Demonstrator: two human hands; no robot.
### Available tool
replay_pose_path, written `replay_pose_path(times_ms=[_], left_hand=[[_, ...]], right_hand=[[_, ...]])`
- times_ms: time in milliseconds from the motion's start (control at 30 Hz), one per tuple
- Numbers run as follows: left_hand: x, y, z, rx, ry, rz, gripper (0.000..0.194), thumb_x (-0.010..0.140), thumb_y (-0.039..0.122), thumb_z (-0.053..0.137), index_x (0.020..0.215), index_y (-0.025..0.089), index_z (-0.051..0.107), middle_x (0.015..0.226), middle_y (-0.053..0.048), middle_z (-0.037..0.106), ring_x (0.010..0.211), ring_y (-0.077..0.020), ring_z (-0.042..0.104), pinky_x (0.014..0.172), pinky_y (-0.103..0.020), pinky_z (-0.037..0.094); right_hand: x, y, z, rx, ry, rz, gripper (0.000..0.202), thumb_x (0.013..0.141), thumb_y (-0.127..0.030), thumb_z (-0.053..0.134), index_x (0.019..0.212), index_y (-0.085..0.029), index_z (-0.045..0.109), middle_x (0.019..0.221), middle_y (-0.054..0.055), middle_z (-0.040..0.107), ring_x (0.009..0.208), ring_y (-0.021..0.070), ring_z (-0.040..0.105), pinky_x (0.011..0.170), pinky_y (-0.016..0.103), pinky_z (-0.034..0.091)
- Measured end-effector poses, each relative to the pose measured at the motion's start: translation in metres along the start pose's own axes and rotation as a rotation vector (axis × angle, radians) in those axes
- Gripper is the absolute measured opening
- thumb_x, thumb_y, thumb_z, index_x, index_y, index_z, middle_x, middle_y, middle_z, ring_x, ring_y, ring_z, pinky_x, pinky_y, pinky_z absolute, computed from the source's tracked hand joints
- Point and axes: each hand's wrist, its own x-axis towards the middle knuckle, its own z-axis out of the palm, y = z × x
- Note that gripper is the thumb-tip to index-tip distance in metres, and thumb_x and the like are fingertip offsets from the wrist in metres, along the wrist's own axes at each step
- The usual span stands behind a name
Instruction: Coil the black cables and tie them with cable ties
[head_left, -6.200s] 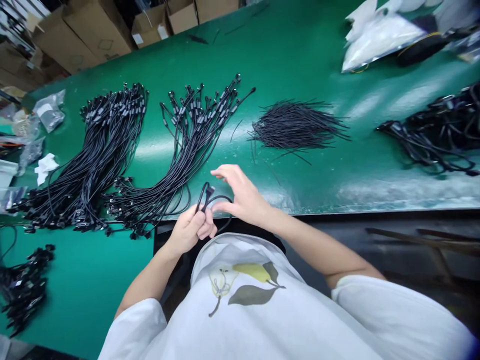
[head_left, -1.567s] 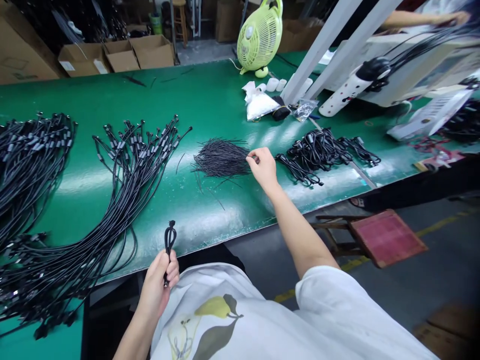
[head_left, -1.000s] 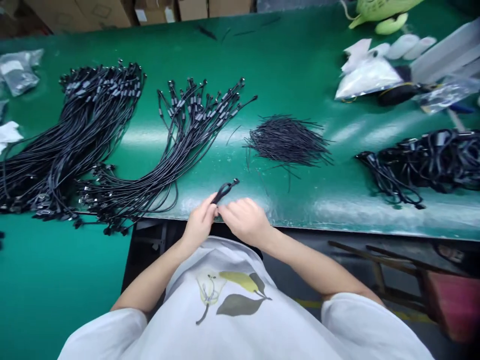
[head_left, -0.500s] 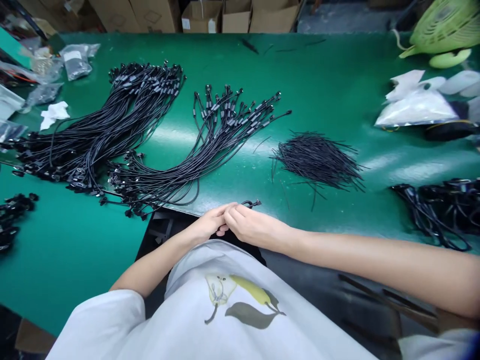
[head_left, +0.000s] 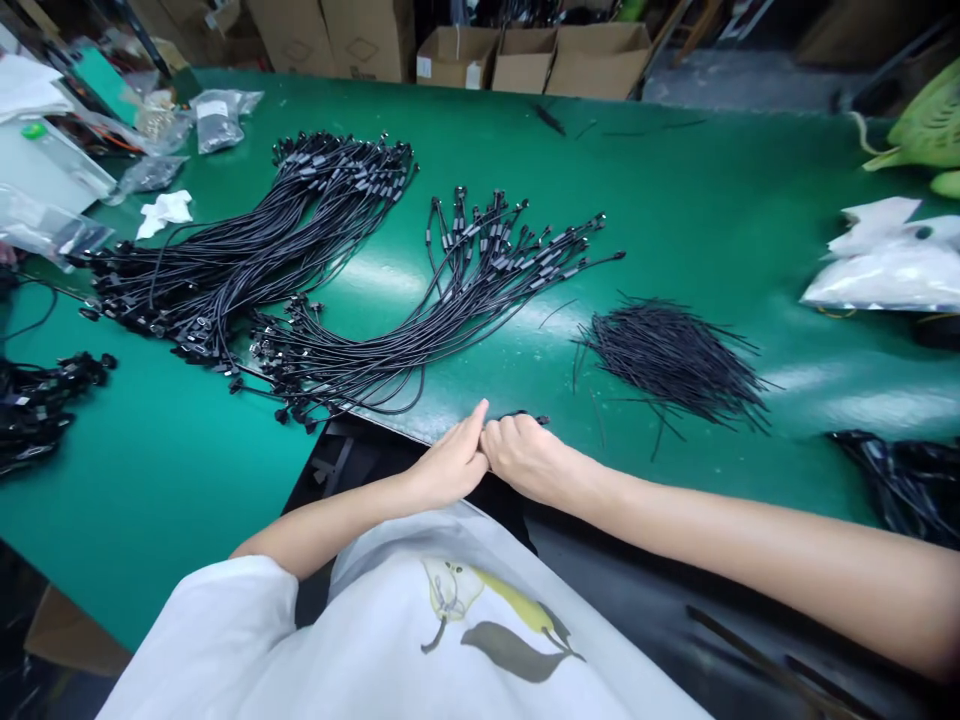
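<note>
Near the front edge of the table, my right hand (head_left: 525, 455) is closed round a black cable (head_left: 541, 420), whose plug end sticks out past the knuckles. Most of that cable is hidden in the fist. My left hand (head_left: 450, 468) meets the right one, its visible fingers stretched out straight and pointing away from me; its palm is hidden. Just beyond the hands lies a fanned bunch of black cables (head_left: 390, 345) with grey sleeves and plugs. To the right is a heap of thin black ties (head_left: 675, 360).
A larger bundle of black cables (head_left: 247, 240) lies at the left, with more cables (head_left: 45, 410) on the lower green surface. A white plastic bag (head_left: 885, 265) and bagged black cables (head_left: 911, 485) are at the right. Cardboard boxes (head_left: 600, 60) stand behind the table.
The view has shifted left, so things appear farther right. My left fingers have straightened from their curled pose, while my right hand has closed into a fist around the cable.
</note>
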Motion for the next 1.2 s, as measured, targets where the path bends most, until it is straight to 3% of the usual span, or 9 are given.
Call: replay_pose_path(times_ms=[233, 367, 500, 600, 700, 800, 900, 1033, 1200], left_hand=[[0.037, 0.012, -0.015, -0.686, 0.17, 0.084, 0.043, 0.077, 0.022, 0.05, 0.117, 0.014, 0.065, 0.122, -0.011, 0.064, 0.124, -0.0286, 0.05, 0.107, -0.043, 0.036], [0.022, 0.018, -0.038, -0.43, 0.284, 0.253, 0.02, 0.081, 0.028, 0.057, 0.086, 0.02, 0.075, 0.121, -0.008, 0.062, 0.122, -0.0266, 0.049, 0.106, -0.04, 0.035], [0.005, 0.009, -0.041, -0.054, 0.167, 0.21, 0.013, 0.076, 0.019, 0.064, 0.072, 0.025, 0.075, 0.096, -0.005, 0.064, 0.104, -0.0226, 0.051, 0.104, -0.037, 0.031], [0.011, 0.001, -0.038, -0.342, 0.105, 0.011, 0.011, 0.076, 0.025, 0.065, 0.075, 0.019, 0.074, 0.079, -0.004, 0.062, 0.084, -0.0193, 0.054, 0.086, -0.033, 0.041], [0.019, 0.001, -0.045, -0.577, 0.158, -0.076, 0.035, 0.082, 0.046, 0.057, 0.081, 0.015, 0.072, 0.077, -0.006, 0.064, 0.076, -0.0186, 0.054, 0.074, -0.031, 0.043], [0.012, 0.006, -0.051, -0.532, 0.084, 0.019, 0.046, 0.083, 0.055, 0.056, 0.065, 0.016, 0.07, 0.075, -0.007, 0.061, 0.075, -0.0179, 0.054, 0.074, -0.03, 0.044], [-0.001, 0.008, -0.043, -0.27, 0.041, 0.115, 0.035, 0.083, 0.043, 0.064, 0.06, 0.017, 0.068, 0.078, -0.005, 0.057, 0.077, -0.0165, 0.054, 0.077, -0.029, 0.044], [-0.001, -0.002, -0.02, -0.393, 0.259, 0.089, 0.022, 0.081, 0.038, 0.068, 0.094, 0.02, 0.067, 0.093, -0.002, 0.06, 0.087, -0.0149, 0.056, 0.083, -0.027, 0.044], [0.004, -0.009, -0.003, -0.502, 0.058, 0.011, 0.038, 0.089, 0.048, 0.055, 0.105, 0.015, 0.067, 0.114, -0.01, 0.066, 0.116, -0.0234, 0.054, 0.103, -0.035, 0.037]], right_hand=[[0.032, 0.007, 0.022, 0.721, 0.225, 0.725, 0.027, 0.09, -0.026, 0.04, 0.072, -0.017, 0.058, 0.071, 0.005, 0.061, 0.063, 0.0157, 0.05, 0.059, 0.028, 0.03], [0.034, 0.009, 0.025, 1.368, 0.27, 0.775, 0.033, 0.091, -0.036, 0.039, 0.068, -0.018, 0.054, 0.067, 0.0, 0.056, 0.065, 0.0137, 0.051, 0.062, 0.024, 0.035], [0.023, 0.011, 0.02, 1.088, 0.249, 0.772, 0.032, 0.092, -0.033, 0.04, 0.066, -0.018, 0.052, 0.064, 0.0, 0.053, 0.063, 0.0131, 0.046, 0.061, 0.025, 0.029], [0.02, -0.005, 0.013, 0.675, 0.264, 0.503, 0.027, 0.092, -0.022, 0.038, 0.074, -0.018, 0.058, 0.072, 0.004, 0.059, 0.067, 0.0146, 0.047, 0.064, 0.028, 0.028], [0.018, -0.021, 0.013, 0.559, 0.205, 0.265, 0.024, 0.089, -0.015, 0.039, 0.077, -0.018, 0.059, 0.072, 0.004, 0.06, 0.065, 0.0146, 0.047, 0.063, 0.029, 0.027], [0.014, -0.019, 0.019, 0.607, 0.145, 0.388, 0.022, 0.091, -0.017, 0.041, 0.077, -0.018, 0.059, 0.072, 0.003, 0.061, 0.064, 0.014, 0.049, 0.062, 0.028, 0.027], [0.01, -0.01, 0.024, 0.61, 0.149, 0.578, 0.027, 0.095, -0.024, 0.041, 0.075, -0.018, 0.057, 0.072, 0.003, 0.061, 0.065, 0.014, 0.049, 0.062, 0.027, 0.028], [0.009, -0.015, 0.023, 0.628, 0.248, 0.618, 0.029, 0.096, -0.024, 0.037, 0.074, -0.018, 0.055, 0.071, 0.003, 0.058, 0.066, 0.0143, 0.049, 0.065, 0.027, 0.03], [0.007, -0.029, 0.025, 1.071, 0.315, 0.789, 0.031, 0.094, -0.032, 0.039, 0.069, -0.019, 0.05, 0.066, 0.002, 0.051, 0.063, 0.0135, 0.045, 0.062, 0.026, 0.031]])
